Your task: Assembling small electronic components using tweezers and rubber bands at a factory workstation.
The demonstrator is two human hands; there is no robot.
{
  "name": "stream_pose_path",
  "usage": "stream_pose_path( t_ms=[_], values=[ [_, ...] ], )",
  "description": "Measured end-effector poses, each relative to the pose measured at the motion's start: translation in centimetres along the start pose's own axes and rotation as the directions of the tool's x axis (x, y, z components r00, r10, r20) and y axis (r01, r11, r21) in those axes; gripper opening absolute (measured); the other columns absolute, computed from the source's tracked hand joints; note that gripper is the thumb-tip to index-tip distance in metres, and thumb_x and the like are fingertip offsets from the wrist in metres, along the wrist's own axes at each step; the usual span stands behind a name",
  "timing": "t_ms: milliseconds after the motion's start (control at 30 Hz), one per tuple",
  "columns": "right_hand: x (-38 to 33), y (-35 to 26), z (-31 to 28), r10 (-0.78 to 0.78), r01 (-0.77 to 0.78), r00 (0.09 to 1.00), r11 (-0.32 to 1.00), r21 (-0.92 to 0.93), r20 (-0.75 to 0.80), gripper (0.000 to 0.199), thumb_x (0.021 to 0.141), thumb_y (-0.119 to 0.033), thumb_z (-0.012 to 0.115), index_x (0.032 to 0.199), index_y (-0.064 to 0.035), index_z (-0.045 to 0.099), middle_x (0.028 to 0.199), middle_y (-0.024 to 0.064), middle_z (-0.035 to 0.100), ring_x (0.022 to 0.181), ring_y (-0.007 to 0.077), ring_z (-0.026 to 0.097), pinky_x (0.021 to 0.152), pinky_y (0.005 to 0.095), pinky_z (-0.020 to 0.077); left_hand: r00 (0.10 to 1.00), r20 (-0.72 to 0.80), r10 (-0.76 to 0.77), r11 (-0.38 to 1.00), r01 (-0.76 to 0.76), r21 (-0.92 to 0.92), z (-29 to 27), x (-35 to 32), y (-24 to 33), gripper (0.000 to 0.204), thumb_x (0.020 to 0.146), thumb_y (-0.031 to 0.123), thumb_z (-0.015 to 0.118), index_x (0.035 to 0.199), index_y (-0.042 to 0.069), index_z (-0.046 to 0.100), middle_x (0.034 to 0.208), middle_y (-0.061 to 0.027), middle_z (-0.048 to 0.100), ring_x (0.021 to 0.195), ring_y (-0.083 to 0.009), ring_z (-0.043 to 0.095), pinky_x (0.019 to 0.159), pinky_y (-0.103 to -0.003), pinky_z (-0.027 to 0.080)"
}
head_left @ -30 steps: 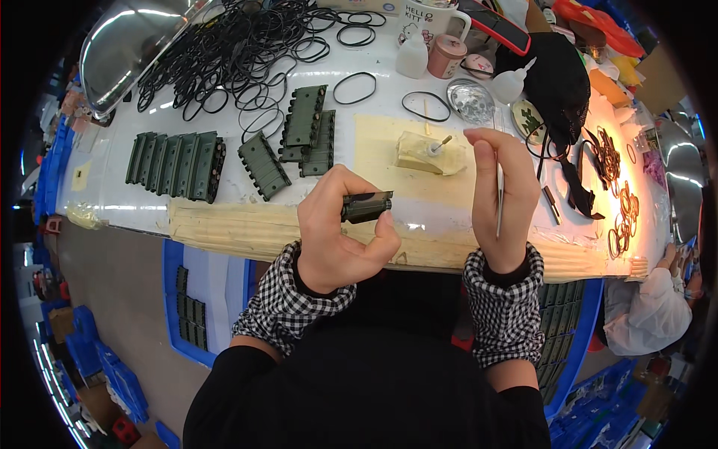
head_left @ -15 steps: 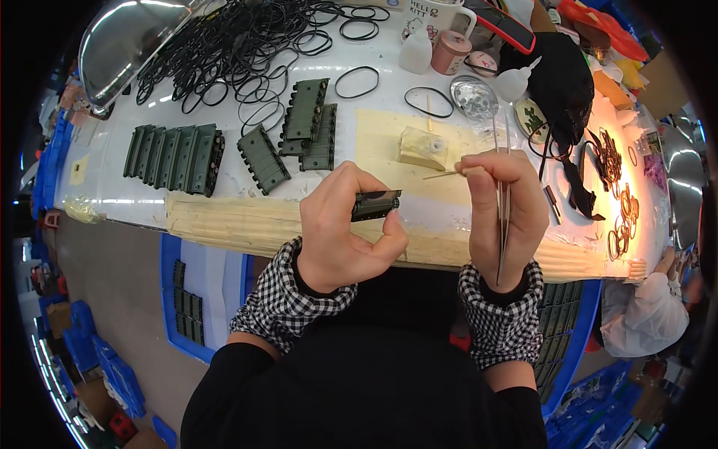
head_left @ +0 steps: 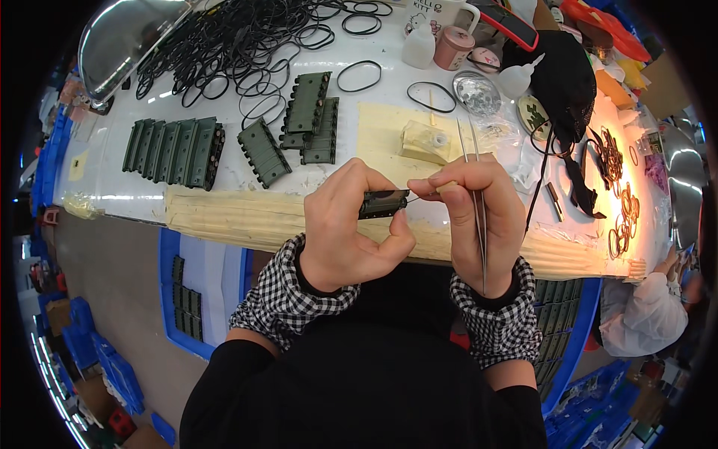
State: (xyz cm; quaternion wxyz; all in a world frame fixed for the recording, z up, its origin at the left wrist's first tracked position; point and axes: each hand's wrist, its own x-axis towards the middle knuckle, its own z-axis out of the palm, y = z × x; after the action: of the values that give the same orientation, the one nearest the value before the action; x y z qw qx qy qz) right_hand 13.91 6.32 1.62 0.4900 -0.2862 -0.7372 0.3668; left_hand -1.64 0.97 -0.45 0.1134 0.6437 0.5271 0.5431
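Observation:
Between the thumb and fingers of my left hand (head_left: 336, 232) is a small dark green ribbed plastic part (head_left: 383, 205), held just above the table's padded front edge. My right hand (head_left: 486, 206) pinches a thin stick (head_left: 425, 196) with a pale end, its fine tip at the right end of the part; whether they touch I cannot tell. Metal tweezers (head_left: 480, 232) also lie in that hand, their points upward past the fingers. Beyond my hands, a tape-wrapped yellowish block (head_left: 425, 142) rests on a yellow sheet (head_left: 378, 123). More green parts (head_left: 263, 153) lie to the left.
A row of green parts (head_left: 172, 153) and a heap of black rubber rings (head_left: 224, 52) fill the left side. Toward the back right are a squeeze bottle (head_left: 419, 49), a pink jar (head_left: 453, 49), a foil dish (head_left: 476, 93) and a black cap (head_left: 557, 82). Below sits a blue tray (head_left: 170, 299).
My right hand has moved left with the stick and tweezers, bringing the stick's tip up to the green part. The left hand has shifted slightly right.

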Motion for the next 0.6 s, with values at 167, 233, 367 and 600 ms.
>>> stream_pose_path(
  t_ms=[167,233,367,600],
  values=[
    [-0.1,-0.3,0.6,0.150,-0.125,0.984,0.967,0.221,-0.096,0.002,0.089,0.000,0.061,0.087,0.0002,0.060,0.080,0.0073,0.062,0.069,0.0174,0.056,0.063,0.0280,0.0451,1.000,0.003,0.003,1.000,-0.003,-0.002,0.0,0.0,0.0,0.023,0.062,0.005,0.067,0.080,0.002,0.053,0.069,-0.0095,0.053,0.058,-0.0262,0.056,0.052,-0.033,0.045],
    [0.4,-0.1,0.5,0.206,-0.154,0.962,0.952,0.264,-0.181,0.003,0.089,0.000,0.060,0.087,0.0008,0.059,0.081,0.0079,0.061,0.069,0.0174,0.057,0.063,0.0284,0.0458,1.000,0.002,0.004,1.000,-0.004,-0.015,-0.1,0.0,-0.1,0.023,0.062,0.004,0.067,0.080,0.001,0.053,0.069,-0.0095,0.053,0.058,-0.0258,0.055,0.052,-0.032,0.045],
    [2.0,3.2,-0.9,-0.112,0.033,0.953,0.962,-0.271,-0.283,0.004,0.089,-0.001,0.062,0.087,0.0005,0.059,0.079,0.0084,0.059,0.071,0.0184,0.060,0.062,0.0298,0.0466,1.000,0.015,-0.004,0.999,0.004,-0.033,-0.1,-0.1,0.0,0.022,0.063,0.003,0.066,0.080,0.001,0.052,0.068,-0.0101,0.052,0.057,-0.0248,0.054,0.052,-0.031,0.044],
    [2.6,5.1,-0.8,-0.166,0.100,0.984,0.816,-0.569,-0.065,0.013,0.083,-0.007,0.066,0.094,-0.0021,0.061,0.082,0.0121,0.060,0.078,0.0297,0.059,0.067,0.0364,0.0476,0.998,0.035,-0.044,0.996,0.047,-0.078,0.1,-0.1,-0.2,0.022,0.064,0.001,0.065,0.080,0.000,0.050,0.068,-0.0087,0.052,0.057,-0.0191,0.051,0.054,-0.028,0.043]
  ],
)
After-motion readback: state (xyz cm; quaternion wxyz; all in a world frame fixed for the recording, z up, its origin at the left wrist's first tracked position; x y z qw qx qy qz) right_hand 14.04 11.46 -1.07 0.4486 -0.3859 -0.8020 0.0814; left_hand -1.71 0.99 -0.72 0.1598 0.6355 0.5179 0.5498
